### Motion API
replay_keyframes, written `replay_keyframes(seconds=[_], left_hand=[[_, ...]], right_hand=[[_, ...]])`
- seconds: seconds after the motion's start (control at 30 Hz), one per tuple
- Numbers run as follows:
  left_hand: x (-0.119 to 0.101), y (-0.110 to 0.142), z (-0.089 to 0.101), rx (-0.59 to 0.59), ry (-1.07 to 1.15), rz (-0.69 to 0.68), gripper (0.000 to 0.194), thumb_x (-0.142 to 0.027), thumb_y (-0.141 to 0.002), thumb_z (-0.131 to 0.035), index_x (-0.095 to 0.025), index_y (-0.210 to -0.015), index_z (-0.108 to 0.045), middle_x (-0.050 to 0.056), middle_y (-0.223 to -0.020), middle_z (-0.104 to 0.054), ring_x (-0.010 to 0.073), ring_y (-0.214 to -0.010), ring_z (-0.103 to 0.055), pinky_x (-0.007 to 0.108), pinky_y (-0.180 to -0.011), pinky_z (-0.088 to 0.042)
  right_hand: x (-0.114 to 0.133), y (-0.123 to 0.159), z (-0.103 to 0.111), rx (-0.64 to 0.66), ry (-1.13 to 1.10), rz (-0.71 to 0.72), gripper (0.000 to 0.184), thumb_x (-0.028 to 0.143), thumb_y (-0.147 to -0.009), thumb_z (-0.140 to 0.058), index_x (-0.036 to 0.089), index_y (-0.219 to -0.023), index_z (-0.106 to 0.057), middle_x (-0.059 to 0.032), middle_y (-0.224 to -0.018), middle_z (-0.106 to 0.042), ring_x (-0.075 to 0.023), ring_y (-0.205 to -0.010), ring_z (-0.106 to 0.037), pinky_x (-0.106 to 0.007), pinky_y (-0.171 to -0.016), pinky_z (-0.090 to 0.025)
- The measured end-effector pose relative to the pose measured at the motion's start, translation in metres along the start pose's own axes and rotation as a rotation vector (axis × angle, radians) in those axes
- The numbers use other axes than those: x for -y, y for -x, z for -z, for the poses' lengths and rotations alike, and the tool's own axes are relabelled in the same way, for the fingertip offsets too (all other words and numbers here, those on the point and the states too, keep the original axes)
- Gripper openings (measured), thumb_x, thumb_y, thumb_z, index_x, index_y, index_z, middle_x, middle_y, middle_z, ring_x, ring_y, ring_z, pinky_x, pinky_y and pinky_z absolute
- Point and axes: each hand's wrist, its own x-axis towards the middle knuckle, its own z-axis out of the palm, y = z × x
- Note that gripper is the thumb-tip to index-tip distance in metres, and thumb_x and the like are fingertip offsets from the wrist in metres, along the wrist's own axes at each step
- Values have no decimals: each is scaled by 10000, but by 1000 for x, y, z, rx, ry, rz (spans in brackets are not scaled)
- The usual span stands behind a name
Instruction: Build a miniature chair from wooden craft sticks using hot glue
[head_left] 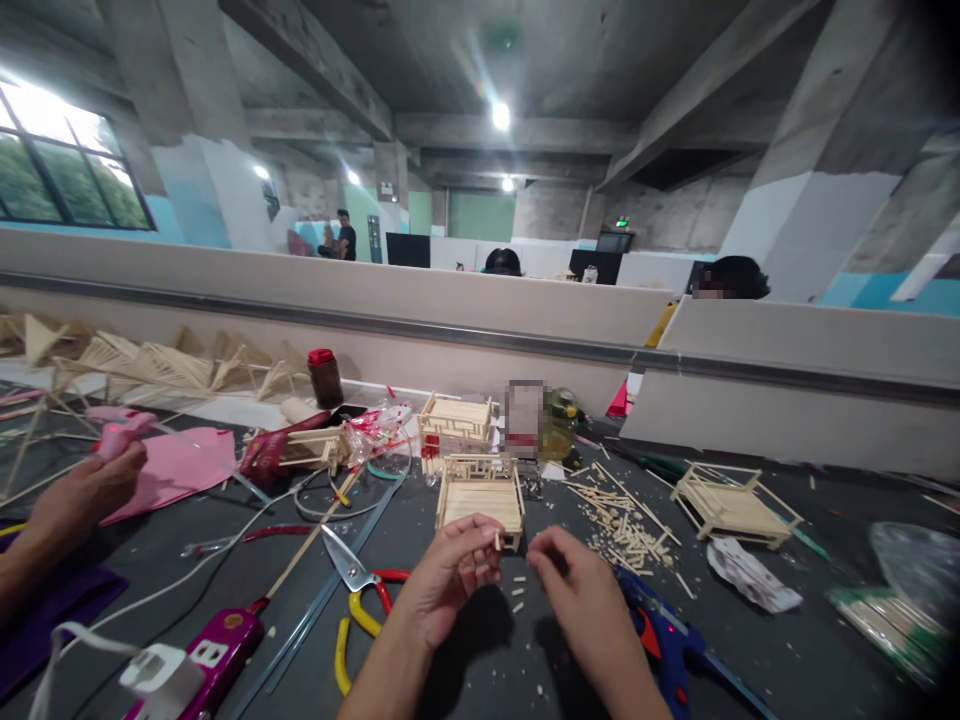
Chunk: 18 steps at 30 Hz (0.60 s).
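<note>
Left hand (447, 578) pinching a short stick (496, 541), right hand (583, 582) near, wooden model (478, 496) beyond

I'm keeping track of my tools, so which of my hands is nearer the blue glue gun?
Right. Your right hand is just left of the blue glue gun; your left hand is farther left, holding a small wooden stick.

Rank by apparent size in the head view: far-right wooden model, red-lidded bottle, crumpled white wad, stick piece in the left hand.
1. Far-right wooden model
2. Crumpled white wad
3. Red-lidded bottle, standing farther back
4. Stick piece in the left hand
</note>
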Motion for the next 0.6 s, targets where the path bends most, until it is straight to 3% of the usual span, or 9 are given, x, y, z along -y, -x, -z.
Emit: replay_keyframes(seconds=[0.13, 0.23, 0.33, 0.47, 0.6], left_hand=[[2, 0, 1, 8, 34, 16, 247, -270, -641, -849, -135, -788, -704, -5, -662, -601, 80, -550, -538, 242, -589, -485], [1, 1, -1, 18, 65, 30, 244, -264, -637, -851, -128, -772, -700, -5, -657, -603, 76, -542, -535, 241, -585, -485], [-2, 4, -7, 21, 82, 54, 241, -248, -626, -854, -115, -750, -696, -1, -662, -609, 71, -547, -533, 233, -586, -481], [-5, 6, -12, -7, 73, 86, 274, -254, -593, -872, -120, -755, -697, -3, -660, -614, 81, -568, -551, 236, -607, -489], [-4, 5, -11, -15, 48, 98, 291, -263, -591, -874, -124, -770, -693, 8, -689, -636, 98, -602, -577, 245, -628, -500]], right_hand=[[2, -6, -2, -172, -536, -111, 293, 454, -828, -622, 169, -886, -660, -18, -683, -646, -168, -601, -586, -233, -512, -429], [3, -3, -15, -194, -709, -176, 352, 476, -776, -683, 149, -907, -678, -23, -665, -653, -165, -572, -581, -220, -457, -413], [6, 3, -22, -239, -670, -117, 288, 437, -817, -657, 156, -871, -690, -27, -693, -662, -169, -624, -607, -233, -530, -459], [10, 7, -21, -314, -476, 109, 202, 334, -908, -568, 184, -834, -681, -31, -802, -654, -165, -764, -614, -251, -704, -483], [11, 9, -21, -316, -343, 195, 188, 280, -953, -509, 196, -872, -657, -33, -833, -629, -161, -793, -598, -248, -712, -469]])
